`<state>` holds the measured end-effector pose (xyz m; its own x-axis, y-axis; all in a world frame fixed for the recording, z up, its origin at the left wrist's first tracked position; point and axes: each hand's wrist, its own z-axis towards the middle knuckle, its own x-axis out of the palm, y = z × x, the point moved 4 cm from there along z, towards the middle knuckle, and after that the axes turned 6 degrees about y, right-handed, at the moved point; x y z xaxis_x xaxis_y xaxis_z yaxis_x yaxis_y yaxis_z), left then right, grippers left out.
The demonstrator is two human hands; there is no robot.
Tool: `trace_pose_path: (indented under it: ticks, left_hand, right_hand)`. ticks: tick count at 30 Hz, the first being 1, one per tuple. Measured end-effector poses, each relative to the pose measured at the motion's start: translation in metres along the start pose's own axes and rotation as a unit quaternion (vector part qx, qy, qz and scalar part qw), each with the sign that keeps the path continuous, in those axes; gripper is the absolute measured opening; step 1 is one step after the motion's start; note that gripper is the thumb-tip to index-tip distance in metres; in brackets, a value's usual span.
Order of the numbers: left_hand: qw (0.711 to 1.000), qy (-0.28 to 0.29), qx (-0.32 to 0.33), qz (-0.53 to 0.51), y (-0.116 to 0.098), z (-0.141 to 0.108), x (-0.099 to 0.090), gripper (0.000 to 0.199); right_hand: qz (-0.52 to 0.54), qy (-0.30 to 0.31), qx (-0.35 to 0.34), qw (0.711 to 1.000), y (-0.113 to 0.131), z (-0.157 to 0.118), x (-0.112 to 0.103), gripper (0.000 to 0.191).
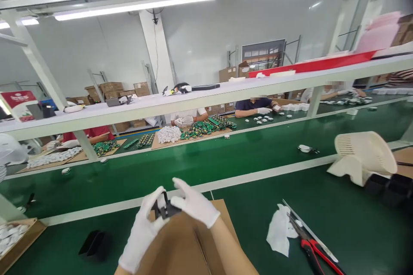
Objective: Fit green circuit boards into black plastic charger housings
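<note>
My left hand (143, 227), in a white glove, grips a small black plastic part (166, 209) between thumb and fingers. The part has a thin upright loop on its top, and something white shows behind that loop. Close on the part's right side is my right hand (195, 204), also gloved, with its fingers apart; whether its fingertips touch the part I cannot tell. Both hands are over a sheet of brown cardboard (180, 249) on the green bench. Left of the cardboard stands a black plastic housing (93, 245).
Red-handled pliers (308, 240), a metal strip and a crumpled white cloth (278, 232) lie to the right. Behind them stands a cream fan (364, 154). A green conveyor (200, 163) crosses ahead under a white shelf (193, 99). Several co-workers sit beyond. A box of white parts (13, 240) is at left.
</note>
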<state>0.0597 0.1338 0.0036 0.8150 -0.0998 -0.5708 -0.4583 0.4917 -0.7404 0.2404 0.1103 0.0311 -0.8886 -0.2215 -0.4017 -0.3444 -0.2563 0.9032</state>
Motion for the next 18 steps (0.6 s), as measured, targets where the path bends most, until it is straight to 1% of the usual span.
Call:
trace_pose_path:
  ticks: [1, 2, 3, 4, 6, 7, 9, 11, 13, 14, 16, 18]
  left_hand:
    - [0.999, -0.005, -0.027, -0.024, 0.014, 0.021, 0.007, 0.054]
    - [0.996, -0.018, -0.081, -0.038, 0.030, 0.041, 0.014, 0.051]
    - [0.993, -0.030, -0.109, -0.032, 0.044, 0.060, 0.021, 0.050]
    - [0.991, -0.043, -0.127, -0.023, 0.057, 0.078, 0.027, 0.050]
    - [0.985, -0.062, -0.159, 0.004, 0.080, 0.104, 0.039, 0.052]
    - [0.983, -0.066, -0.170, 0.017, 0.090, 0.113, 0.045, 0.053]
    - [0.980, -0.061, -0.183, 0.043, 0.102, 0.120, 0.053, 0.056]
    - [0.980, -0.047, -0.182, 0.067, 0.105, 0.117, 0.058, 0.064]
    - [0.979, -0.038, -0.180, 0.093, 0.101, 0.103, 0.060, 0.074]
    - [0.977, -0.035, -0.180, 0.108, 0.097, 0.092, 0.059, 0.076]
    - [0.973, -0.015, -0.182, 0.140, 0.087, 0.064, 0.061, 0.070]
    - [0.968, 0.029, -0.183, 0.169, 0.077, 0.034, 0.066, 0.060]
  right_hand:
    - [-0.078, -0.070, 0.055, 0.993, -0.016, 0.003, -0.013, 0.067]
    - [-0.148, -0.132, 0.108, 0.974, -0.032, 0.005, -0.026, 0.065]
    - [-0.187, -0.173, 0.152, 0.955, -0.047, 0.006, -0.037, 0.064]
    - [-0.205, -0.195, 0.185, 0.941, -0.061, 0.007, -0.044, 0.063]
    - [-0.204, -0.206, 0.226, 0.930, -0.088, 0.009, -0.053, 0.059]
    - [-0.203, -0.209, 0.241, 0.926, -0.100, 0.010, -0.055, 0.058]
    - [-0.205, -0.219, 0.265, 0.917, -0.120, 0.010, -0.057, 0.053]
    - [-0.212, -0.233, 0.273, 0.909, -0.132, 0.009, -0.059, 0.049]
    - [-0.218, -0.247, 0.273, 0.904, -0.138, 0.008, -0.061, 0.046]
    - [-0.221, -0.252, 0.273, 0.902, -0.139, 0.007, -0.063, 0.046]
    - [-0.228, -0.257, 0.270, 0.899, -0.135, 0.006, -0.067, 0.048]
    - [-0.242, -0.248, 0.255, 0.903, -0.125, 0.005, -0.069, 0.050]
